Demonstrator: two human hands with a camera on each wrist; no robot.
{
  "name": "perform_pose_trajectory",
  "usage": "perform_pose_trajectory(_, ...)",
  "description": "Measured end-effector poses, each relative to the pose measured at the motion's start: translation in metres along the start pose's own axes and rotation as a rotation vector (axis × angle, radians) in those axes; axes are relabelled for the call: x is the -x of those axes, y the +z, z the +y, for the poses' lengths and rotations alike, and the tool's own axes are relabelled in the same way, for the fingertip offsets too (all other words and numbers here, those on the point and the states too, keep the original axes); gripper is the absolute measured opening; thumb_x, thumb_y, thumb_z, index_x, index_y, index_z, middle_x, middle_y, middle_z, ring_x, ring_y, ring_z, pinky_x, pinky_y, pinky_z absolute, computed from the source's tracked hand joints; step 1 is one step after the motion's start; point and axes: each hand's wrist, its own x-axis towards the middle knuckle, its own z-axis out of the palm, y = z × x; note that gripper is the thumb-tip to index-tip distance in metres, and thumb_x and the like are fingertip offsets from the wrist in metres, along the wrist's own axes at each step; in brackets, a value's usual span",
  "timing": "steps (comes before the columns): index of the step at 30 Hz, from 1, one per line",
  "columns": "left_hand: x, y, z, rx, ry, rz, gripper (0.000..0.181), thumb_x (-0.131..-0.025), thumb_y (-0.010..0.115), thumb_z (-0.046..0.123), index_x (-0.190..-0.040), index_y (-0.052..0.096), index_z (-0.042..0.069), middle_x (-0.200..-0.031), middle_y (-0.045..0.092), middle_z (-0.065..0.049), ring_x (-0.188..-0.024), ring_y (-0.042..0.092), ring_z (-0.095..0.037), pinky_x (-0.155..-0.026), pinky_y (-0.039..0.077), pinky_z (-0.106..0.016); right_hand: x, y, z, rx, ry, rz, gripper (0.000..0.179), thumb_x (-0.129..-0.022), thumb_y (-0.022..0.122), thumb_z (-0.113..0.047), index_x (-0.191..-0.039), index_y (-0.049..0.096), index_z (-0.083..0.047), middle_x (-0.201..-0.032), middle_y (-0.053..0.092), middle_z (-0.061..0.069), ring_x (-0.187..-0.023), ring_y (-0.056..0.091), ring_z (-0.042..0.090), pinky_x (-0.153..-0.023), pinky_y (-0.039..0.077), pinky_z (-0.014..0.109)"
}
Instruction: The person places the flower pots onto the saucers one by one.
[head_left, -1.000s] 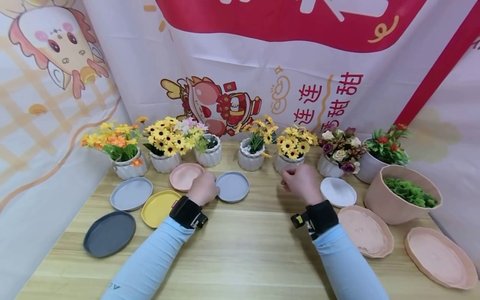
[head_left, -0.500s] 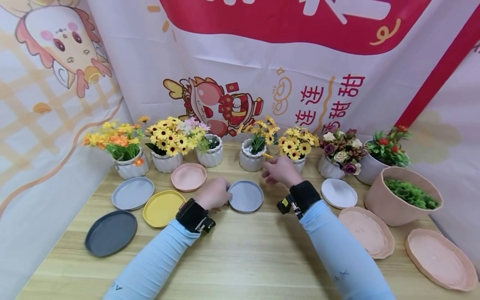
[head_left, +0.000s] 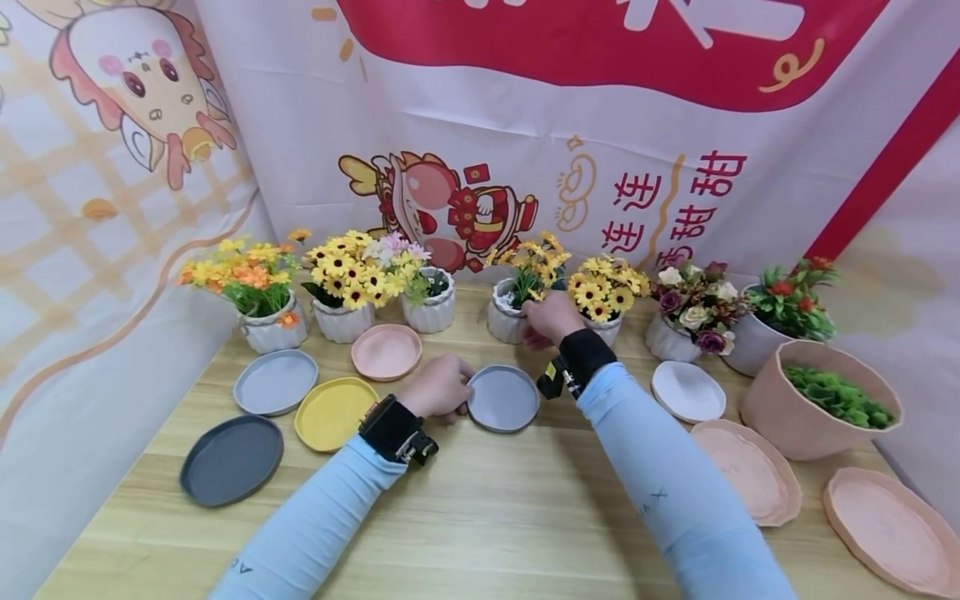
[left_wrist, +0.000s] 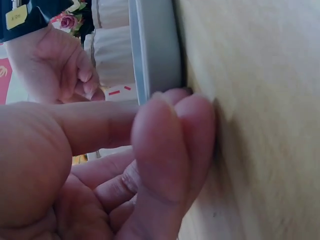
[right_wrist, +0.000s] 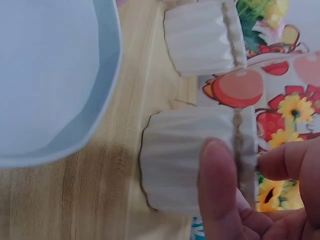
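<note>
A round grey saucer (head_left: 503, 398) lies on the table in front of the row of flowerpots. My left hand (head_left: 438, 387) pinches its left edge. In the left wrist view the thumb and fingertips (left_wrist: 160, 145) meet at the saucer's rim (left_wrist: 155, 55). My right hand (head_left: 553, 318) is at the right side of a white fluted flowerpot (head_left: 507, 323) holding yellow flowers. In the right wrist view the thumb (right_wrist: 217, 170) lies over the side of this flowerpot (right_wrist: 172, 155), with the forefinger at its rim. The remaining right fingers are partly hidden.
White flowerpots with orange (head_left: 273, 329), yellow (head_left: 343, 321) and rose-like flowers (head_left: 693, 312) line the back. Saucers in pink (head_left: 386, 352), yellow (head_left: 336, 412), dark grey (head_left: 231, 460) and white (head_left: 687, 390) lie about. A large pink pot (head_left: 806, 412) stands right.
The grey saucer has slid right and nearer with my left hand. My right hand has moved left from before the neighbouring yellow-flowered pot to this flowerpot.
</note>
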Motion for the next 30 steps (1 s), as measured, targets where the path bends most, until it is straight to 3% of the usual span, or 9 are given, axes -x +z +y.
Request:
perform_pose_trajectory(6, -0.002, -0.011, -0.005, -0.052, -0.058, 0.043, 0.030, -0.089, 0.056, 0.000, -0.117, 0.066, 0.002, -0.064, 0.064, -0.009, -0.045, 0.060, -0.016, -0.043, 0.053, -0.028, -0.016, 0.002, -0.002, -0.063, 0.083, 0.025, 0.030, -0.099, 0.049, -0.022, -0.107, 0.060, 0.006, -0.064, 0.066, 0.008, -0.050, 0.065, 0.018, -0.073, 0.061, 0.044)
perform_pose_trajectory(13, -0.002, -0.022, -0.009, -0.080, -0.121, 0.076, 0.031, -0.092, 0.056, 0.002, -0.123, 0.061, -0.001, -0.067, 0.066, -0.010, -0.050, 0.064, -0.018, -0.046, 0.055, -0.029, -0.023, 0.005, -0.005, -0.030, 0.042, 0.106, 0.024, -0.095, 0.052, -0.015, -0.098, 0.061, 0.008, -0.054, 0.063, 0.007, -0.047, 0.065, 0.017, -0.077, 0.059, 0.046)
perform_pose_trajectory(19, -0.005, -0.025, -0.012, -0.066, -0.131, 0.074, 0.033, -0.093, 0.056, 0.001, -0.125, 0.060, -0.002, -0.068, 0.066, -0.010, -0.050, 0.064, -0.018, -0.046, 0.055, -0.028, -0.019, 0.007, -0.004, -0.167, 0.031, 0.070, 0.020, -0.095, 0.053, -0.011, -0.094, 0.060, 0.008, -0.056, 0.063, 0.006, -0.047, 0.063, 0.015, -0.084, 0.057, 0.047)
perform_pose_trajectory(23, -0.006, -0.025, -0.013, -0.063, -0.134, 0.081, 0.031, -0.093, 0.057, 0.002, -0.123, 0.062, -0.002, -0.068, 0.066, -0.010, -0.049, 0.064, -0.019, -0.046, 0.055, -0.028, -0.012, 0.004, -0.003, -0.199, 0.006, 0.040, 0.021, -0.095, 0.053, -0.010, -0.103, 0.058, 0.008, -0.058, 0.063, 0.005, -0.045, 0.061, 0.011, -0.084, 0.057, 0.046)
perform_pose_trajectory(26, -0.008, -0.025, -0.015, -0.059, -0.128, 0.091, 0.030, -0.092, 0.058, 0.003, -0.121, 0.063, -0.002, -0.067, 0.066, -0.010, -0.050, 0.064, -0.019, -0.046, 0.055, -0.028, -0.005, 0.001, -0.003, -0.206, -0.024, 0.029, 0.029, -0.095, 0.053, -0.010, -0.116, 0.055, 0.009, -0.059, 0.063, 0.005, -0.046, 0.061, 0.011, -0.072, 0.061, 0.040)
perform_pose_trajectory(29, -0.009, -0.025, -0.017, -0.058, -0.108, 0.107, 0.028, -0.091, 0.059, 0.003, -0.118, 0.064, -0.002, -0.067, 0.066, -0.010, -0.049, 0.064, -0.019, -0.046, 0.055, -0.028, 0.003, -0.003, -0.006, -0.226, -0.046, 0.024, 0.050, -0.094, 0.054, -0.010, -0.139, 0.043, 0.008, -0.062, 0.065, 0.005, -0.047, 0.062, 0.011, -0.060, 0.061, 0.033)
perform_pose_trajectory(30, -0.009, -0.025, -0.018, -0.058, -0.102, 0.112, 0.028, -0.090, 0.059, 0.003, -0.117, 0.064, -0.002, -0.066, 0.066, -0.010, -0.049, 0.064, -0.018, -0.046, 0.055, -0.028, 0.006, -0.004, -0.007, -0.238, -0.052, 0.024, 0.051, -0.094, 0.054, -0.009, -0.140, 0.042, 0.007, -0.062, 0.065, 0.006, -0.047, 0.062, 0.012, -0.057, 0.060, 0.031)
